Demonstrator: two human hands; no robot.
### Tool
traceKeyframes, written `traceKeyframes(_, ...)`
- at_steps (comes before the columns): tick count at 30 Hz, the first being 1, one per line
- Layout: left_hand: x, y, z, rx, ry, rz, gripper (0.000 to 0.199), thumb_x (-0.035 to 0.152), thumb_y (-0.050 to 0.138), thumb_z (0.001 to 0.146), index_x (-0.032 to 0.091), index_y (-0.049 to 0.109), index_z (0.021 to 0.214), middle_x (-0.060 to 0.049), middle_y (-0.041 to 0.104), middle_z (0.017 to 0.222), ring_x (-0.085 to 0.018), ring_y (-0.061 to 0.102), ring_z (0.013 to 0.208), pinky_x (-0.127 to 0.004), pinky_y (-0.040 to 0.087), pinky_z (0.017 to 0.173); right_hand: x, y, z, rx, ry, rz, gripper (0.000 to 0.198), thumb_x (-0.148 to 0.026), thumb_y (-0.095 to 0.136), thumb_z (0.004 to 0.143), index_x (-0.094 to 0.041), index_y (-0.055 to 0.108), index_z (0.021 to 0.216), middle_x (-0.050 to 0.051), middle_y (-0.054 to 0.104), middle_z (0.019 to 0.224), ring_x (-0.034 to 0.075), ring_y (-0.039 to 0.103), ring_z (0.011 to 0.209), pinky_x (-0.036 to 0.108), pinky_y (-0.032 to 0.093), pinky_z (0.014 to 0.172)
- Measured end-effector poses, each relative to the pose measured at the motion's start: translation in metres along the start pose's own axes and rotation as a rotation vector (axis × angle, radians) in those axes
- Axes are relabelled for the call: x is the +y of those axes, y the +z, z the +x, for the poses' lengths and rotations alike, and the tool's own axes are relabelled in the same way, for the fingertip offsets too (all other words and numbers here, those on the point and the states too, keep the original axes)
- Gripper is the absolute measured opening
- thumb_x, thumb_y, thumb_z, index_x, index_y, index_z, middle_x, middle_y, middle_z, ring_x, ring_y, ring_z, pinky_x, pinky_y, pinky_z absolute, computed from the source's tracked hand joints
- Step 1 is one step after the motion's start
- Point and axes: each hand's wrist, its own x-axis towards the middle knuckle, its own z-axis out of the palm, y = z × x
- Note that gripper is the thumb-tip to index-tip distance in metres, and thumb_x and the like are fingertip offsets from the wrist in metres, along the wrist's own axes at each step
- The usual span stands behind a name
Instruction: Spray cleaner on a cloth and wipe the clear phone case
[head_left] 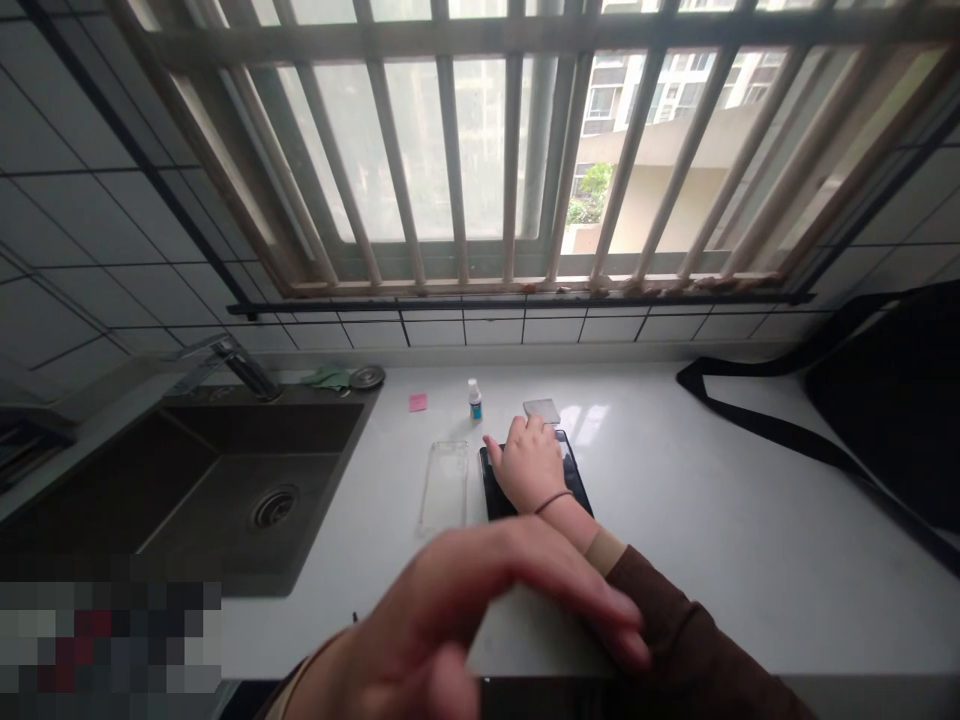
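Phone (pixel 498 497), dark; flat on the white counter (pixel 720 510), mostly covered by the right hand (pixel 529 470); that hand lies palm down, fingers forward and thumb out to the side, probably steadying or pressing the phone; whether anything is under its palm, cannot tell. Left hand (pixel 420 600), blurred, raised near the camera; fingers loosely bent, thumb well apart, nothing seen in its grasp; perhaps held up clear of the phone. Clear case (pixel 446 485), apart from the phone, just left of it, seemingly set within easy reach; small bottle (pixel 475 402), upright, likely so as not to leak; grey square (pixel 541 411), beyond the right fingertips, contact unclear; pink slip (pixel 418 402), left of the bottle; sink (pixel 285 470), farther left; black bag (pixel 892 410), far right, well apart.
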Motion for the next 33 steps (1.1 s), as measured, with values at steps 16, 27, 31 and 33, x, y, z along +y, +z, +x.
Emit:
traceKeyframes(16,-0.207,-0.085,0.056,0.165,-0.19,0.781,0.028,0.04,0.059,0.103,0.021,0.074,0.088,-0.006,0.075,0.088,-0.023,0.069,0.085,-0.034,0.05,0.08,0.059,0.009,0.019,-0.112,0.174,-0.024,0.053,-0.047,0.068,0.091,-0.006,0.062,0.124,0.024,0.061,0.118,0.036,0.067,0.103,0.042,0.052,0.088)
traceKeyframes(27,-0.204,-0.058,0.035,-0.462,-0.123,0.983,0.087,0.072,0.086,0.074,0.036,0.062,0.149,-0.013,0.032,0.174,-0.049,0.024,0.16,-0.075,0.016,0.127,0.082,-0.007,0.024,0.151,0.224,0.405,0.05,-0.053,0.063,0.09,-0.018,0.055,0.124,0.015,0.057,0.121,0.032,0.066,0.102,0.04,0.053,0.09)
traceKeyframes(31,-0.202,-0.058,0.036,-0.472,-0.132,0.928,0.078,0.066,0.09,0.073,0.03,0.068,0.138,-0.014,0.034,0.174,-0.048,0.023,0.161,-0.07,0.019,0.13,0.081,-0.006,0.022,0.277,0.112,0.476,0.049,-0.051,0.065,0.087,-0.018,0.054,0.122,0.016,0.056,0.122,0.033,0.062,0.107,0.043,0.052,0.094)
traceKeyframes(33,-0.201,-0.06,0.036,-0.472,-0.135,0.899,0.076,0.062,0.093,0.071,0.028,0.069,0.135,-0.016,0.035,0.173,-0.048,0.023,0.161,-0.069,0.02,0.13,0.081,-0.007,0.022,0.326,0.092,0.534,0.047,-0.05,0.065,0.088,-0.019,0.055,0.121,0.016,0.057,0.121,0.033,0.061,0.11,0.044,0.051,0.097)
